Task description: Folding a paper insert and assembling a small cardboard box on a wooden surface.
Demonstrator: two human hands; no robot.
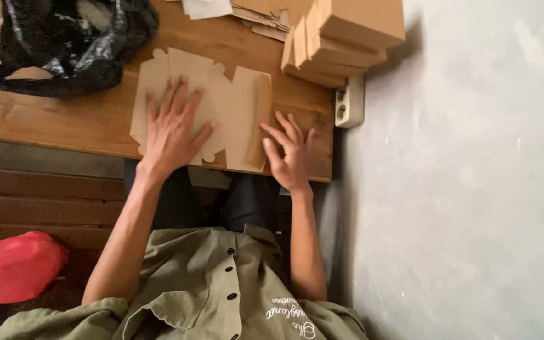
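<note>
— What is getting lost at the edges here?

— The stack of boxes (347, 38) is running off the top of the view, and so are the black bag (70, 41) and some pale paper beside it. The red bag (11, 271) is being cut by the left edge. Part of the cardboard (234, 110) is lying hidden under the left hand (172, 129), and its near edge is hanging slightly over the worktop (64, 119).

— Where is the cardboard sitting relative to the fingers?

— It is lying flat on the worktop, near the front edge. The left fingers (177, 94) are spreading across its left half, pressing down flat, gripping nothing. The right hand (291, 154) is resting just beside its right edge; its fingers (278, 133) are probably touching that edge, though the angle is making it hard to tell. They are loose and splayed, holding nothing.

— And the arms?

— Both forearms are reaching forward from the green shirt, the left angling inward, the right going nearly straight up, palms facing down. A white socket (345, 104) is sitting at the worktop's right end.
</note>
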